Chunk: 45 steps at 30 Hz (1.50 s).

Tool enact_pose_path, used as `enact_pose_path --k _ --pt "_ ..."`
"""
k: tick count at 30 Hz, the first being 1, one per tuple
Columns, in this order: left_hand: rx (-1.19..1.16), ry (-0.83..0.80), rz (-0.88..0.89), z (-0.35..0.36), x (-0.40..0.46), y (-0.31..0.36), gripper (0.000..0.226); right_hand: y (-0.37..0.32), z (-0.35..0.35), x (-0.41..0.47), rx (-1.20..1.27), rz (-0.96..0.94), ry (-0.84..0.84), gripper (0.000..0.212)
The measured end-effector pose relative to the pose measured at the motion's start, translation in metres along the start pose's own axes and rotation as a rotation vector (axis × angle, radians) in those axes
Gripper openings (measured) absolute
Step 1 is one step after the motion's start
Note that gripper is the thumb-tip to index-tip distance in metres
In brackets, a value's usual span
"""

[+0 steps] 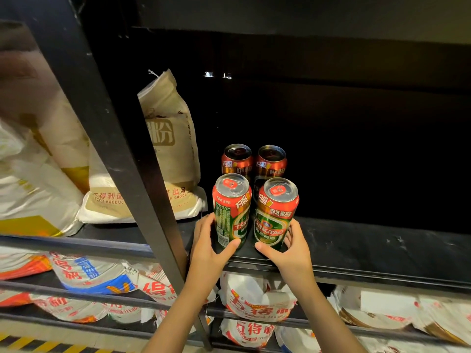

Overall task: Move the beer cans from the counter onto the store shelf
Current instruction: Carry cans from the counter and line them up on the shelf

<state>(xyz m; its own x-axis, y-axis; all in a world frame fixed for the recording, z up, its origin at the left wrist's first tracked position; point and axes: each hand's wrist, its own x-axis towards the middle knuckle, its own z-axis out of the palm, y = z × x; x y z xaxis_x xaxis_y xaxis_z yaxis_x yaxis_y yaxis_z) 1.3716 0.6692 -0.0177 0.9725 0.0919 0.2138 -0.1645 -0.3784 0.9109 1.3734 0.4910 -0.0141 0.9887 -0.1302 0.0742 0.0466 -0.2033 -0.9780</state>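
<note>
Left hand [207, 247] grips the left can [231, 211]; right hand [289, 247] grips the right can [275, 215] (both low on rigid, probably slippery walls; likely full, heavy).

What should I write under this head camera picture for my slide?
Two hands, left and right, each hold a green beer can on the black shelf.

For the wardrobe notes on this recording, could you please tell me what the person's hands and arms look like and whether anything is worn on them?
Both the left hand and the right hand are bare: no gloves, rings, watch or bracelet show. Both forearms are uncovered as far as the frame's lower edge, so no sleeve is visible. Fingernails look short and unpainted.
</note>
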Motion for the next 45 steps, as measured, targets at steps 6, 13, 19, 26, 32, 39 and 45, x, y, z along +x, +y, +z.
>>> enact_pose_path --k 6,13,19,26,32,39,45 --pt "0.029 -0.002 -0.005 0.0 0.0 0.003 0.074 -0.002 -0.003 0.0 -0.017 -0.002 -0.059 0.066" --pt "0.007 0.006 -0.059 0.008 0.002 0.006 0.08 -0.003 -0.002 -0.001 -0.03 -0.008 -0.073 0.067" --pt "0.005 0.101 -0.148 0.012 0.005 0.007 0.077 0.002 0.002 -0.001 -0.056 0.004 0.005 0.073" --pt "-0.004 0.033 -0.045 0.002 0.002 0.005 0.064 -0.001 0.0 -0.002 -0.076 -0.006 -0.019 0.066" --pt "-0.04 0.019 -0.1 0.002 0.001 0.006 0.076 -0.002 0.002 -0.002 -0.087 0.002 -0.052 0.072" --pt "0.039 0.039 -0.062 0.007 0.003 0.003 0.071 0.001 0.004 -0.002 -0.141 -0.035 -0.016 0.072" --pt "-0.01 0.052 -0.066 0.006 0.002 0.001 0.071 0.003 0.006 -0.003 -0.143 -0.035 0.019 0.073"
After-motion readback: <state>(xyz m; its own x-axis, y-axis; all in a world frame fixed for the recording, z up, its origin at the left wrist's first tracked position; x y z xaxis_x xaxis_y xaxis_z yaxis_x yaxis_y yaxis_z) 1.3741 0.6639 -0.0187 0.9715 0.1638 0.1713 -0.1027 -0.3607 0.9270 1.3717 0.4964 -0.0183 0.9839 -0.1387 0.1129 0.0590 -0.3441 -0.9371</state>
